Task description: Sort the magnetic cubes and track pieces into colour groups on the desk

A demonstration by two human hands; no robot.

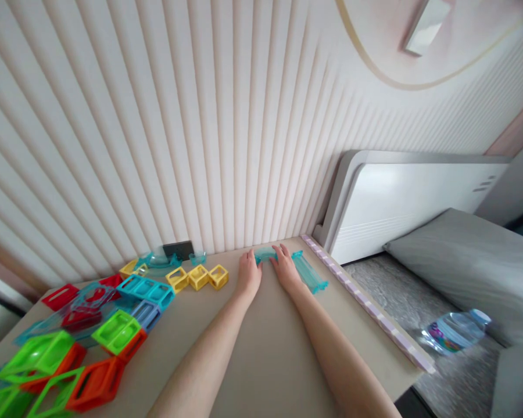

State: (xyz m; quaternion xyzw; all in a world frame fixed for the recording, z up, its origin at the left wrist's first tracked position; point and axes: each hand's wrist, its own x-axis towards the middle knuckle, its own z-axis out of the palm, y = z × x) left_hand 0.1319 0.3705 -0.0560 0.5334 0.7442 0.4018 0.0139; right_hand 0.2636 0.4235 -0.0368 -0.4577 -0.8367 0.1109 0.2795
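Observation:
A curved, translucent teal plastic piece (267, 253) lies near the back of the table, between my two hands. My left hand (249, 274) is closed on its left end, thumb inward. At the opposite end, my right hand (285, 267) grips it with bent fingers. The fingers cover both ends of the piece. Just right of my right hand lies a straight translucent teal track piece (309, 273) with raised edges. Three yellow toy cubes (198, 277) stand in a row to the left of my left hand.
Red, green, orange and blue hollow blocks (115, 332) crowd the table's left side. A dark phone-like slab (178, 251) leans near the ribbed wall (226, 128). Purple-and-white edging (366, 302) runs along the table's right side. Beyond it, a water bottle (455, 332) lies on the bed.

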